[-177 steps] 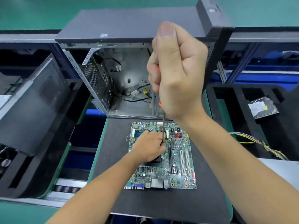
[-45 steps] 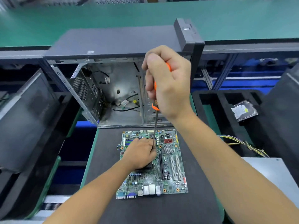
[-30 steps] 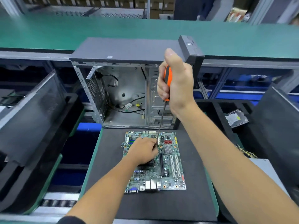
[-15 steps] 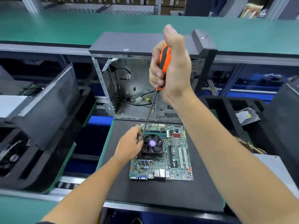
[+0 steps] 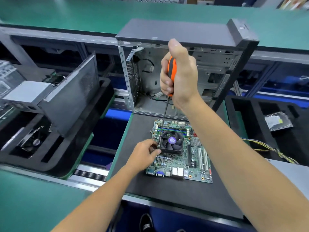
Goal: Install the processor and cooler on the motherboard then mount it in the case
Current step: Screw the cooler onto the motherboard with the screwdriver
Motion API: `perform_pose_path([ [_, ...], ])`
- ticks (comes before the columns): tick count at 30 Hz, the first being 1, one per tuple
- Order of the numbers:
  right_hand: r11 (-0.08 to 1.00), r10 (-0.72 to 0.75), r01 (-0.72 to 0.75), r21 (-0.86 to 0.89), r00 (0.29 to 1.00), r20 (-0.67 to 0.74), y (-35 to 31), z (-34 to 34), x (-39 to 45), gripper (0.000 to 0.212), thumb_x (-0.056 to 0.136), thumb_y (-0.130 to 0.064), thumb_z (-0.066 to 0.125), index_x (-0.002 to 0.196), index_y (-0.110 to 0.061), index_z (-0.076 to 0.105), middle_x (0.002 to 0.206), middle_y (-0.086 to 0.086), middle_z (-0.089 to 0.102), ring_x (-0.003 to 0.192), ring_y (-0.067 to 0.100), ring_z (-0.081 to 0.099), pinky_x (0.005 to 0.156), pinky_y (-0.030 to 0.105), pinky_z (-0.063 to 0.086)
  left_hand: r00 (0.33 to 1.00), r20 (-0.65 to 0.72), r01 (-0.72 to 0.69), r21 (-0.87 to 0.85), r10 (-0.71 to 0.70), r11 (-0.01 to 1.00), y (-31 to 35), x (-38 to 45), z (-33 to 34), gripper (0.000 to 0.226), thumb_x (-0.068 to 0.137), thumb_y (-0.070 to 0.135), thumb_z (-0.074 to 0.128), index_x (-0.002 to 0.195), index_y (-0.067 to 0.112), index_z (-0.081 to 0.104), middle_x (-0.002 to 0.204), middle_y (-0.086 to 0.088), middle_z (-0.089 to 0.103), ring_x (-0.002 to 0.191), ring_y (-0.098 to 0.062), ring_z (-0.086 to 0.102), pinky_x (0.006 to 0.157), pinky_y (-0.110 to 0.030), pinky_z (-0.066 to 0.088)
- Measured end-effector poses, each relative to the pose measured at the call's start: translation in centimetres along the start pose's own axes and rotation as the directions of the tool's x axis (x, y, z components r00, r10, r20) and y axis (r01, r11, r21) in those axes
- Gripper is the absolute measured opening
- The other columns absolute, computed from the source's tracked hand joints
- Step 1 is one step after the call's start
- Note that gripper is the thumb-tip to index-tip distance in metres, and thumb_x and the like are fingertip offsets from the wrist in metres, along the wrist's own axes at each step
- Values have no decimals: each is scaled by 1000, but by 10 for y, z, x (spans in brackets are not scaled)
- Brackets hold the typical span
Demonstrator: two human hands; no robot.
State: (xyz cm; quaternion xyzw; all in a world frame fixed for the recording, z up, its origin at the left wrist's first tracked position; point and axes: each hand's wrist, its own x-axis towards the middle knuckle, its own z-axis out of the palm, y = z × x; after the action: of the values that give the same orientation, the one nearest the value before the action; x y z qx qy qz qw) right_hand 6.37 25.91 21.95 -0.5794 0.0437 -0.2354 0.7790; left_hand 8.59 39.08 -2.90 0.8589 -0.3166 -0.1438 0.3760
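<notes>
Nearest the camera, a dark mat [image 5: 175, 195] covers the work tray, and the motherboard [image 5: 192, 163] lies flat on it with its port edge toward the person. The cooler [image 5: 171, 142], a black fan with a purple hub sticker, sits on the board's upper-left part.

The left hand [image 5: 143, 155] reaches in from the lower left; its thumb and fingers are curled at the cooler's near-left corner, touching it there — whether they pinch something small cannot be told.

Above, the right hand [image 5: 179, 76] is fisted round the orange-and-grey handle of a screwdriver [image 5: 164, 118], thumb on top. The thin dark shaft slants down and left, its tip meeting the cooler's left edge just beside the left fingers.

Behind the mat stands the open case [image 5: 184, 32], side panel off, its bare metal interior and loose black cables showing.

To the left, a black foam tray [image 5: 55, 161] carries a leaning panel [image 5: 73, 91]; to the right, another foam tray [image 5: 250, 114] holds a bagged drive [image 5: 278, 121] — yellow wires [image 5: 267, 148] trail nearby.
</notes>
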Motion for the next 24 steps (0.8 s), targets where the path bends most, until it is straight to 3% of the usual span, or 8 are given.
perform_pose_path([
  [4, 1000, 3, -4, -30, 1000, -20, 4, -4, 2, 46, 83, -44, 49, 54, -9, 38, 43, 4, 26, 34, 14, 20, 43, 29, 14, 999, -42, 15, -39, -17, 999, 3, 5, 4, 12, 87, 18, 68, 98, 13, 67, 75, 10, 63, 66, -5, 58, 64, -20, 49],
  [7, 1000, 15, -16, -27, 1000, -26, 7, -6, 1, 47, 84, -43, 48, 53, -10, 38, 42, 3, 27, 34, 14, 20, 43, 26, 15, 999, -45, 9, -25, -10, 1000, 4, 7, 6, 11, 88, 15, 66, 99, 13, 67, 79, 10, 62, 67, 0, 56, 61, -5, 42],
  [9, 1000, 18, -19, -25, 999, -27, 7, -6, 0, 46, 84, -44, 48, 53, -10, 39, 41, 3, 27, 34, 13, 20, 43, 26, 15, 999, -36, 13, -29, -14, 999, 4, 9, 6, 11, 88, 14, 66, 99, 13, 67, 80, 10, 62, 68, 1, 56, 60, -3, 40],
  [18, 1000, 2, -2, -13, 1000, -5, -2, 0, 1, 46, 83, -44, 48, 55, -10, 39, 41, 3, 27, 34, 13, 20, 42, 26, 15, 1000, -3, 3, -32, -3, 999, 7, 11, 0, 8, 86, 13, 69, 90, 18, 64, 70, 16, 58, 64, 5, 56, 57, -5, 41],
  [24, 1000, 0, 0, -1, 1000, 1, -3, 2, -1, 45, 83, -44, 47, 56, -9, 39, 41, 4, 28, 33, 14, 21, 41, 22, 18, 1000, -27, 9, -27, -10, 1000, 7, 9, 1, 6, 87, 15, 68, 84, 17, 63, 69, 5, 63, 62, -11, 57, 56, -13, 43],
])
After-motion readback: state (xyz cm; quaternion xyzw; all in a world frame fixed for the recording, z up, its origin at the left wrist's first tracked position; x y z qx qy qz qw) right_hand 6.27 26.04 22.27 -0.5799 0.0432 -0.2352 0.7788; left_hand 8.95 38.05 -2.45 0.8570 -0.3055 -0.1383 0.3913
